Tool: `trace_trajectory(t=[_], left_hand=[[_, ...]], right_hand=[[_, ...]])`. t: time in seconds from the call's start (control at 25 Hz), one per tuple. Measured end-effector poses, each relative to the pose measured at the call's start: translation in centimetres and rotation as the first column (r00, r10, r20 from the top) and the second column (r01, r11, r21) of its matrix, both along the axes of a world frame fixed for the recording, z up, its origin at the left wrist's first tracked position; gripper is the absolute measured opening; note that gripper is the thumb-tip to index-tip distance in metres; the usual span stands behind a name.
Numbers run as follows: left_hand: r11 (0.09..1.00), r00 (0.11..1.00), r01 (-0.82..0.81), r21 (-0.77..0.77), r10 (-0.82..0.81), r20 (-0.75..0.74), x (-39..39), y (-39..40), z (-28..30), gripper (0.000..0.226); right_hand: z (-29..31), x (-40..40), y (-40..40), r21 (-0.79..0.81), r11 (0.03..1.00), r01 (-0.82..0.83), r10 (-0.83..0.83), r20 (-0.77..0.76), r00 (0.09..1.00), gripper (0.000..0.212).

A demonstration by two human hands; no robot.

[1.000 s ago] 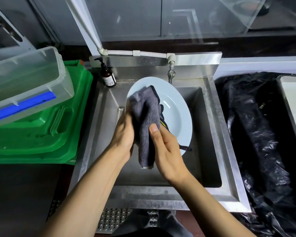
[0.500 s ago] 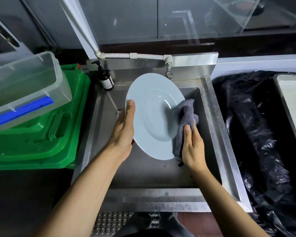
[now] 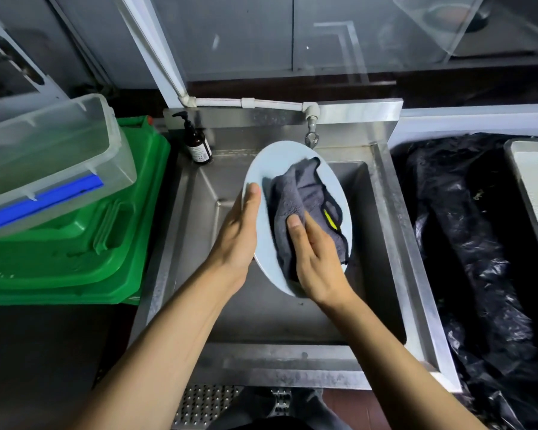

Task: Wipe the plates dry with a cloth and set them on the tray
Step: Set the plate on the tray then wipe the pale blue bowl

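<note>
Standing at the steel sink point(image 3: 416, 243), person's forearms come in from the near edge. Right hand point(image 3: 319, 262) has the grey cloth point(image 3: 302, 197) pinned flat against the plate's face, thumb and fingers curled onto the fabric, nothing else in it. Half a second ago this cloth was off at the plate's right rim; now it sits back across the middle of the face, so the wipe pass has swung back over the centre. Judgement: drying is mid-stroke, not finished, and no move to a tray has begun. Left hand point(image 3: 239, 237) clasps the plate's left edge, thumb lying straight along the front rim, fingers hidden behind, same hold as before. Pale blue plate point(image 3: 261, 172) is held up over the sink basin, clear of the bottom, tilted on edge with its face toward the person and slightly right; long axis runs near-to-far, leaning from lower right to upper left. Farther back, soap bottle point(image 3: 196, 141) stands on the sink's left rear corner, tap point(image 3: 312, 131) just behind the plate's top. Green crate point(image 3: 75, 243) and clear bin point(image 3: 44, 156) lie left; black bag point(image 3: 463, 243) right.
</note>
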State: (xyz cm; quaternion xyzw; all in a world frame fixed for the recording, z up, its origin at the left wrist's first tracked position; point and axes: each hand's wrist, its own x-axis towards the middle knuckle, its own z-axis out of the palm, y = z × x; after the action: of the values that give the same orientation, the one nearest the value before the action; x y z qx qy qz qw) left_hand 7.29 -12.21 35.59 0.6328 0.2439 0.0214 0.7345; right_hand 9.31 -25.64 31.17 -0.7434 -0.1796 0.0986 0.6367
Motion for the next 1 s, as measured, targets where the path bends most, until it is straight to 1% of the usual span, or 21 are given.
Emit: trace_trajectory(t=[0.08,0.16,0.2,0.28,0.32,0.36,0.44,0.52,0.56,0.6,0.64,0.68,0.72,0.8,0.88,0.92,1.0], left_hand=[[0.996,0.996,-0.092,-0.017,0.092,-0.02,0.4,0.4,0.2,0.06],[0.985,0.985,-0.17,-0.031,0.168,-0.041,1.0,0.7,0.4,0.051],[0.979,0.979,-0.198,-0.041,0.196,-0.056,1.2,0.8,0.4,0.049],[0.965,0.966,-0.25,-0.081,0.242,-0.095,1.7,1.0,0.5,0.049],[0.954,0.957,-0.277,-0.112,0.263,-0.123,1.8,1.1,0.6,0.048],[0.944,0.948,-0.3,-0.141,0.278,-0.156,2.0,1.2,0.7,0.046],[0.932,0.936,-0.306,-0.195,0.258,-0.238,2.2,1.4,0.8,0.045],[0.939,0.933,-0.262,-0.223,0.187,-0.308,2.4,1.7,1.2,0.045],[0.942,0.932,-0.233,-0.243,0.145,-0.331,2.5,2.0,1.5,0.045],[0.943,0.93,-0.204,-0.263,0.102,-0.354,2.6,2.3,1.7,0.045],[0.944,0.926,-0.171,-0.284,0.055,-0.374,2.5,2.5,1.9,0.047],[0.946,0.925,-0.134,-0.295,0.012,-0.381,2.4,2.9,1.9,0.049],[0.95,0.924,-0.1,-0.295,-0.021,-0.382,2.2,3.1,1.9,0.048],[0.976,0.935,-0.049,-0.214,-0.031,-0.353,1.6,3.7,0.9,0.04],[0.999,0.949,-0.04,0.002,0.039,-0.311,0.8,4.6,-1.1,0.015],[0.992,0.95,-0.045,0.121,0.08,-0.301,0.4,4.9,-2.2,0.012],[0.946,0.937,-0.003,0.325,0.116,-0.329,-0.7,5.6,-5.1,0.018]], right_hand=[[0.5,-1.7,-0.6,-0.048,0.998,-0.032,0.035,0.066,0.997,0.028],[0.6,-2.9,-1.3,-0.119,0.993,-0.012,0.036,0.2,0.979,0.021],[0.5,-3.3,-1.7,-0.172,0.985,-0.005,0.053,0.274,0.96,0.026],[-0.1,-3.4,-2.6,-0.292,0.956,0.024,0.112,0.438,0.892,0.055],[-0.4,-3.3,-3.1,-0.344,0.937,0.062,0.132,0.514,0.848,0.062],[-0.7,-3.1,-3.3,-0.37,0.922,0.112,0.135,0.579,0.804,0.064],[-0.9,-2.5,-3.8,-0.358,0.91,0.21,0.098,0.678,0.729,0.058],[-0.8,-1.7,-3.9,-0.322,0.919,0.226,0.081,0.717,0.692,0.051],[-0.7,-1.2,-3.9,-0.306,0.926,0.222,0.061,0.7,0.711,0.047],[-0.7,-0.8,-4.0,-0.293,0.929,0.225,0.015,0.638,0.77,0.043],[-0.7,-0.5,-3.9,-0.279,0.93,0.24,-0.062,0.525,0.849,0.042],[-0.7,-0.1,-3.8,-0.251,0.933,0.26,-0.153,0.377,0.914,0.04],[-1.0,0.3,-3.9,-0.196,0.939,0.282,-0.236,0.228,0.945,0.034],[-1.8,0.7,-4.3,-0.056,0.936,0.349,-0.348,0.011,0.937,0.026],[-2.5,1.0,-5.0,-0.01,0.916,0.4,-0.397,-0.146,0.906,0.027],[-2.8,1.2,-5.5,-0.004,0.907,0.421,-0.412,-0.214,0.886,0.028],[-3.2,1.5,-6.5,0.034,0.889,0.457,-0.419,-0.342,0.841,0.031]])
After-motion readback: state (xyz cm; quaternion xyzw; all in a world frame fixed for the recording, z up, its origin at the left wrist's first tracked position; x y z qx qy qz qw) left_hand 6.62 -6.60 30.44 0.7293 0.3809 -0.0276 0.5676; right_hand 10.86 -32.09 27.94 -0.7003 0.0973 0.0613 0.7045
